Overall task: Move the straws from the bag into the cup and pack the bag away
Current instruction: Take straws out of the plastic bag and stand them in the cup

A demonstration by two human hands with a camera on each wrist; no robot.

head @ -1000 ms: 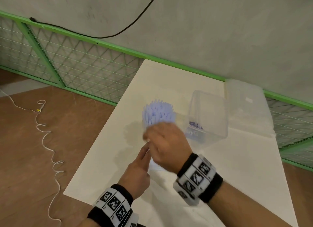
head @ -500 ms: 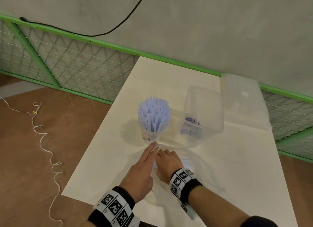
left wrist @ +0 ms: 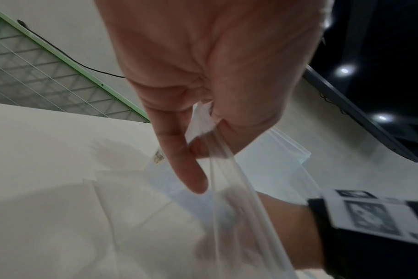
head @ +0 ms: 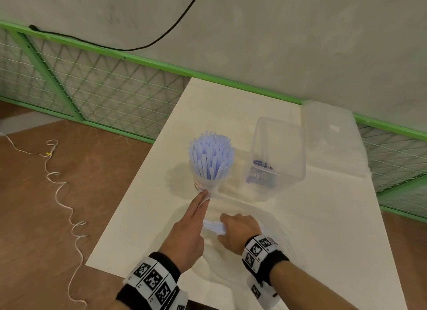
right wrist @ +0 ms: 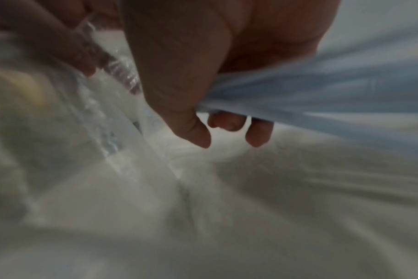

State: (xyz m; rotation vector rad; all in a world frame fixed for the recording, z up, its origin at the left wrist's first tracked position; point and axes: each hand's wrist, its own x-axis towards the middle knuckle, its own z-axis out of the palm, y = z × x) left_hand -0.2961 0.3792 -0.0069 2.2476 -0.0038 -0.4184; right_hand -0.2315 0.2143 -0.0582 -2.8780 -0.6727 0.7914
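Change: 1 second ago the right hand (head: 238,232) was up at the clear plastic cup (head: 205,182) packed with pale blue straws (head: 211,157); now it is down inside the clear plastic bag (head: 272,219) on the white table (head: 323,217).
Right hand: its fingers are curled around a small bundle of pale blue straws (right wrist: 322,88) inside the bag; the head view shows their tips (head: 213,226) poking out on the thumb side.
Left hand: the left hand (head: 189,231) pinches the bag's rim (left wrist: 203,132) between thumb and fingers, with 1 finger extended, and holds the mouth open just beside the cup's base.
Meaning: judging by this, the cup already holds most of the straws and another transfer is starting; the bag cannot be packed away until it is emptied.
Straws: most stand upright in the cup; the rest are in the right hand and perhaps loose in the bag.
Nearby: a clear rectangular plastic container (head: 277,157) with a blue item inside stands to the right of the cup, its translucent lid (head: 328,134) lying behind it.
Hard to tell: the bag's outline is nearly invisible against the table; how many straws remain in it cannot be made out; the right wrist view is blurred.
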